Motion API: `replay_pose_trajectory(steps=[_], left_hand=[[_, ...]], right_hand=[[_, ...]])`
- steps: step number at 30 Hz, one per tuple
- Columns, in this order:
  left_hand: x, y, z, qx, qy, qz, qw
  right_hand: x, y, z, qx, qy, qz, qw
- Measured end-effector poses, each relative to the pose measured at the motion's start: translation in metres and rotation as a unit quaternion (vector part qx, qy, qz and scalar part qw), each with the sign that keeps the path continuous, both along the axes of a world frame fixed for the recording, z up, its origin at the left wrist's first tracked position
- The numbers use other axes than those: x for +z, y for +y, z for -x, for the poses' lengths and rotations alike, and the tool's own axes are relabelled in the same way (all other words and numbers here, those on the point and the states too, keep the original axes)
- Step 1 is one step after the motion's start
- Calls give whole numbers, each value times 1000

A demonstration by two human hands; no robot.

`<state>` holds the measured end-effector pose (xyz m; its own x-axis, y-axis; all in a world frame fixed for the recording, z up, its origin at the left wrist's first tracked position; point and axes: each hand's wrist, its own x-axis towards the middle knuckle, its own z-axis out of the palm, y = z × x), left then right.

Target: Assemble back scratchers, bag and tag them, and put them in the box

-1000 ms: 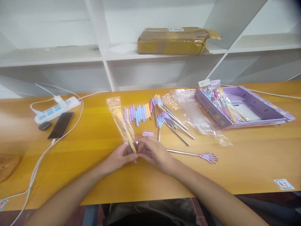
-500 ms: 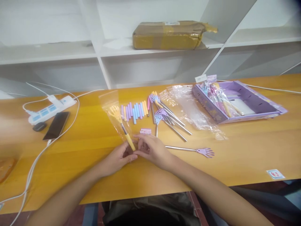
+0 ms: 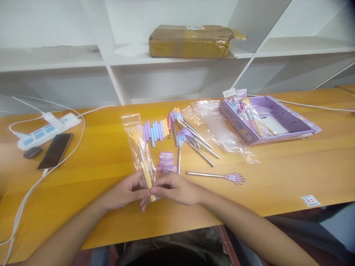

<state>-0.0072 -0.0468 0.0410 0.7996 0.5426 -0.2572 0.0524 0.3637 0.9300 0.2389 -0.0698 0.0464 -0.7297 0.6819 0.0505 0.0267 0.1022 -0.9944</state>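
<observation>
A yellow back scratcher (image 3: 146,173) with a hand-shaped head lies inside a clear plastic bag (image 3: 132,120), its handle end toward me. My left hand (image 3: 126,191) pinches the bag and handle from the left, thumb on top. From the right, my right hand (image 3: 177,188) closes on the same lower end, its thumb meeting the left one. Small purple printed cards (image 3: 166,162) lie just beyond my right hand. Past them are a row of pastel handle sleeves (image 3: 155,131) and a pile of metal back scratcher rods (image 3: 198,138). A single purple-headed back scratcher rod (image 3: 216,175) lies to the right.
Clear plastic bags (image 3: 222,123) are heaped beside a purple box (image 3: 249,138) holding bagged back scratchers. At left are a power strip (image 3: 50,129), a phone (image 3: 54,151) and white cables. A taped parcel (image 3: 188,42) sits on the white shelf behind.
The bagged back scratcher has come closer to me and stands more upright in view. Both hands moved down with it, and the purple cards now show more fully. The camera view has shifted slightly.
</observation>
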Motion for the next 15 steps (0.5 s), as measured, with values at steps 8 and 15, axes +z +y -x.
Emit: replay_pose_trajectory(steps=[8,15], left_hand=[[4,-4,2,-81,-23,76,994],[-17,11,3,197,9,-87,976]], right_hand=[[-15,0,2,98,100,123,982],[-18,3,-8,209,-1,82,975]])
